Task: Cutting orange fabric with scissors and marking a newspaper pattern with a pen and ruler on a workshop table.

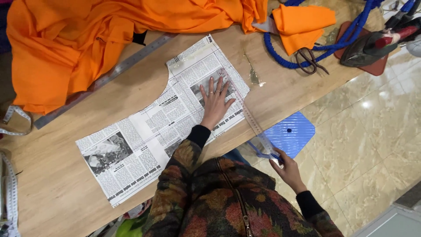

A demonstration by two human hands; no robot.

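A newspaper pattern piece (pixel 144 136) with a curved cut-out lies flat on the wooden table (pixel 52 175). My left hand (pixel 215 103) rests palm down on its right part, fingers spread, rings on two fingers. A clear plastic ruler (pixel 252 125) lies along the paper's right edge and sticks out past the table's edge. My right hand (pixel 287 169) grips the ruler's near end, out over the floor.
Orange fabric (pixel 79 39) is heaped at the back left, and a long metal ruler (pixel 105 79) runs beside it. Scissors (pixel 309 59), a blue cord (pixel 351 30) and an iron (pixel 372 44) sit at the back right. A blue stool (pixel 291 131) stands on the tiled floor. A tape measure (pixel 11 184) hangs at the left.
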